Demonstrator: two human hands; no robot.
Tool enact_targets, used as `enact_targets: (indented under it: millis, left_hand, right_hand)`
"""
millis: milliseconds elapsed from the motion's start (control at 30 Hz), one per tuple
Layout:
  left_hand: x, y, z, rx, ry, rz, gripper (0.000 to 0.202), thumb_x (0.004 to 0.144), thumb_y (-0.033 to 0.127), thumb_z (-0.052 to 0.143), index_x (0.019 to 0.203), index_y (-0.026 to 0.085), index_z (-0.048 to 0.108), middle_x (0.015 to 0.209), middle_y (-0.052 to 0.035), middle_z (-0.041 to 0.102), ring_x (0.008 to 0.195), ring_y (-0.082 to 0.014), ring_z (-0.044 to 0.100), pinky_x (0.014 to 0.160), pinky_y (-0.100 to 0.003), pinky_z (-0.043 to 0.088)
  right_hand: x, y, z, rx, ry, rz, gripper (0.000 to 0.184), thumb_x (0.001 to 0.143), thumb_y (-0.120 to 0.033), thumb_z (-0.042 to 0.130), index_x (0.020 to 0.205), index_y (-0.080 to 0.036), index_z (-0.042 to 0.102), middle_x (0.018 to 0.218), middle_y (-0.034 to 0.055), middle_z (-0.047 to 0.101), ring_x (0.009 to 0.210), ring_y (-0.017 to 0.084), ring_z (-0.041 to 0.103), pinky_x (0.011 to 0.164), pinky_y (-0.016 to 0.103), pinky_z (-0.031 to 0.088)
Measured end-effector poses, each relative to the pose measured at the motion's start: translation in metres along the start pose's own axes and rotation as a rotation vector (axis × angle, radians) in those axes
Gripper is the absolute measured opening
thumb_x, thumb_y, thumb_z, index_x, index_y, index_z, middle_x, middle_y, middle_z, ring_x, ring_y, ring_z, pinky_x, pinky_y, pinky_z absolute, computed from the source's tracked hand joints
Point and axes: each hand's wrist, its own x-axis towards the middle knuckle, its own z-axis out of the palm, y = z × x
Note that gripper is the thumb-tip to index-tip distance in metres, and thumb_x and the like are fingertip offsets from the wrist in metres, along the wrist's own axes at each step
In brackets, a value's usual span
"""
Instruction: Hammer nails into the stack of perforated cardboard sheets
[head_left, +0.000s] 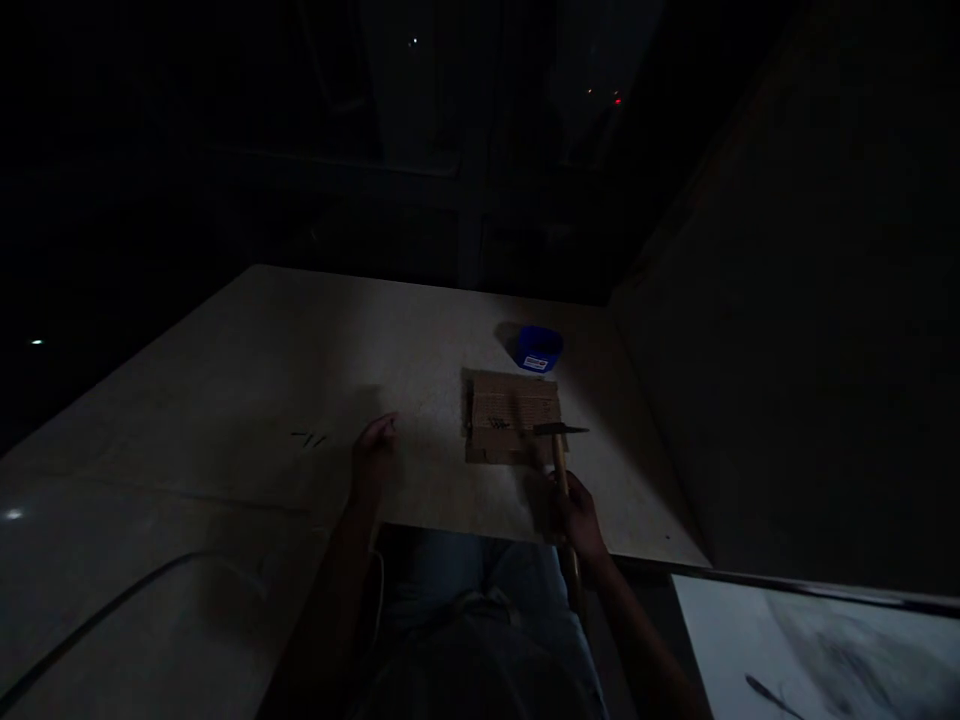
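My right hand point(583, 518) is wrapped round the wooden handle of a hammer point(559, 455), whose dark head is raised at the right edge of a piece of cardboard point(487, 452). Several small dark nails point(498, 424) show on the cardboard. Left of it, over the table, my left hand point(371, 447) has its fingers drawn together; what they hold, if anything, is too dark to make out. A few thin dark nails point(309, 439) lie on the tabletop beyond the left hand's outer side.
Behind the cardboard stands a blue container point(539, 348) with a white label. The pale wooden table point(420, 320) meets a dark upright panel point(810, 330) on the right. A cable point(127, 595) curves across the lower left. Light is very dim.
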Motion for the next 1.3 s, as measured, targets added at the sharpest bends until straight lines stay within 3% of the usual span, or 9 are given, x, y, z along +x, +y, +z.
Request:
enact_targets:
  millis: [167,233,333,500,633,767,967,1133,1300]
  left_hand:
    - [-0.021,0.006,0.078,-0.064,-0.298,-0.074,0.046,0.076,0.056,0.064,0.099,0.017,0.063,0.077,-0.0039,0.067,0.064,-0.0131,0.061,0.054,-0.023,0.047]
    - [-0.022,0.004,0.101,-0.015,-0.347,-0.032,0.043,0.078,0.057,0.062,0.095,0.018,0.061,0.08,-0.0059,0.07,0.068,-0.0154,0.065,0.059,-0.026,0.051]
    - [-0.022,-0.001,0.12,0.058,-0.319,0.047,0.033,0.078,0.052,0.063,0.087,0.02,0.061,0.08,-0.0061,0.072,0.072,-0.0182,0.067,0.069,-0.031,0.054]
    - [-0.023,-0.008,0.126,0.096,-0.196,0.076,0.019,0.077,0.039,0.063,0.081,0.021,0.063,0.084,-0.0059,0.071,0.081,-0.0203,0.067,0.077,-0.033,0.052]
    - [-0.027,-0.011,0.132,0.054,-0.179,0.062,0.015,0.074,0.034,0.063,0.079,0.02,0.063,0.08,-0.0044,0.071,0.077,-0.019,0.067,0.072,-0.03,0.052]
    - [-0.03,-0.012,0.139,0.004,-0.171,0.024,0.014,0.072,0.033,0.067,0.077,0.02,0.064,0.077,-0.0029,0.07,0.075,-0.0173,0.066,0.07,-0.028,0.052]
    - [-0.031,-0.018,0.139,-0.088,-0.102,-0.092,0.025,0.066,0.039,0.073,0.077,0.018,0.064,0.075,-0.0044,0.071,0.072,-0.0178,0.067,0.068,-0.029,0.052]
    - [-0.032,-0.02,0.14,-0.17,-0.073,-0.187,0.041,0.062,0.051,0.076,0.08,0.016,0.064,0.074,-0.0059,0.071,0.065,-0.0159,0.065,0.06,-0.027,0.05]
    - [-0.035,-0.015,0.146,-0.193,-0.097,-0.208,0.046,0.059,0.053,0.079,0.082,0.016,0.066,0.079,-0.0079,0.073,0.069,-0.0166,0.066,0.063,-0.027,0.051]
  right_hand:
    - [0.046,-0.014,0.008,-0.073,0.031,-0.137,0.039,0.084,-0.058,0.053,0.09,-0.02,0.052,0.058,-0.0069,0.049,0.041,0.01,0.045,0.039,0.023,0.041]
    - [0.064,-0.016,0.011,-0.098,0.042,-0.173,0.04,0.086,-0.058,0.051,0.091,-0.019,0.053,0.064,-0.0015,0.059,0.052,0.014,0.056,0.051,0.026,0.049]
    - [0.087,-0.02,0.011,-0.157,0.068,-0.217,0.042,0.087,-0.058,0.051,0.094,-0.017,0.057,0.084,0.0071,0.07,0.075,0.019,0.063,0.067,0.03,0.051]
    - [0.107,-0.022,-0.002,-0.268,0.171,-0.232,0.045,0.086,-0.059,0.054,0.1,-0.017,0.062,0.091,0.0085,0.071,0.081,0.022,0.061,0.069,0.031,0.047]
    - [0.111,-0.012,-0.012,-0.289,0.261,-0.215,0.042,0.086,-0.06,0.052,0.096,-0.019,0.059,0.08,0.0052,0.067,0.069,0.021,0.057,0.06,0.029,0.043]
    - [0.11,0.001,-0.013,-0.244,0.324,-0.241,0.037,0.087,-0.058,0.051,0.088,-0.021,0.056,0.079,0.0029,0.063,0.071,0.019,0.054,0.063,0.029,0.043]
    - [0.103,0.006,-0.011,-0.142,0.359,-0.292,0.031,0.087,-0.053,0.054,0.088,-0.022,0.054,0.073,-0.0021,0.056,0.064,0.016,0.047,0.059,0.027,0.041]
    - [0.096,0.002,-0.006,-0.062,0.371,-0.338,0.028,0.087,-0.049,0.056,0.09,-0.021,0.054,0.078,-0.001,0.06,0.066,0.015,0.05,0.058,0.025,0.041]
    - [0.089,-0.007,0.001,0.022,0.403,-0.375,0.023,0.088,-0.044,0.054,0.089,-0.021,0.054,0.089,0.003,0.067,0.075,0.016,0.057,0.065,0.027,0.044]
